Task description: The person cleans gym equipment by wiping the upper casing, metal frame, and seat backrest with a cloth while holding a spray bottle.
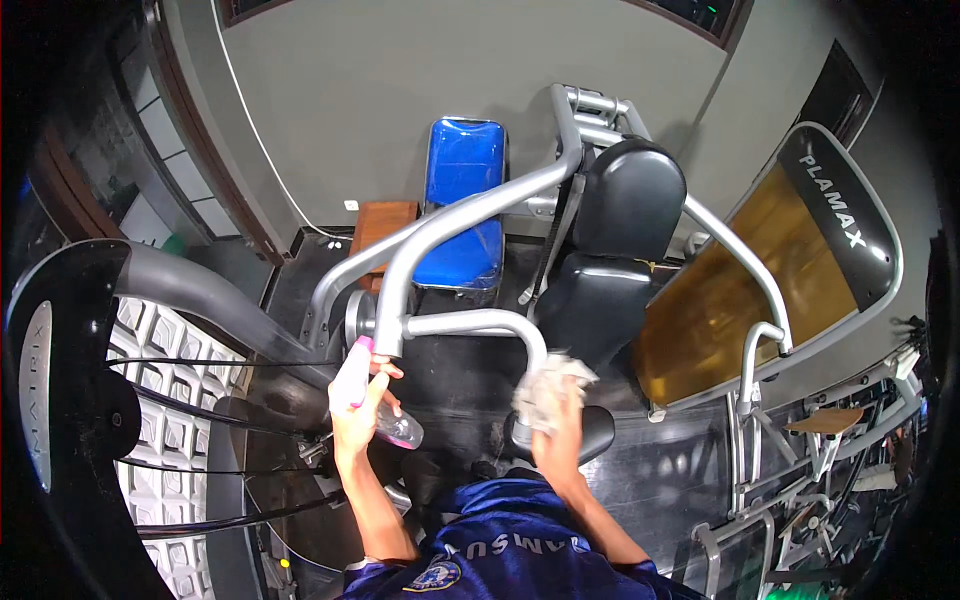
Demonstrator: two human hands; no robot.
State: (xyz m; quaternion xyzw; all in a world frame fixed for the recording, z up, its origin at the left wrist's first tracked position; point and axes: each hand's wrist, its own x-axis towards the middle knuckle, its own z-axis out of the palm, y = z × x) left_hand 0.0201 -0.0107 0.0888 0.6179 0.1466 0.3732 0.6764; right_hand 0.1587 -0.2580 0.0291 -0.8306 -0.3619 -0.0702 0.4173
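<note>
My left hand (358, 409) is closed around a clear spray bottle (401, 429) with a pink and white head, just below the open end of a silver machine arm (390, 315). My right hand (556, 439) grips a crumpled whitish cloth (553, 390), blurred, against the lower part of the bent silver handle (480, 321). Behind the handle stands the machine's black padded backrest (632, 199) and seat (596, 300). A smaller black pad (596, 433) lies partly behind my right hand and the cloth.
A blue chair (465, 161) and a wooden stool (382, 229) stand by the grey wall. To the right is an amber weight-stack cover (750, 285), with more gym frames beyond. A black machine column (75, 375) with cables (217, 412) rises at the left.
</note>
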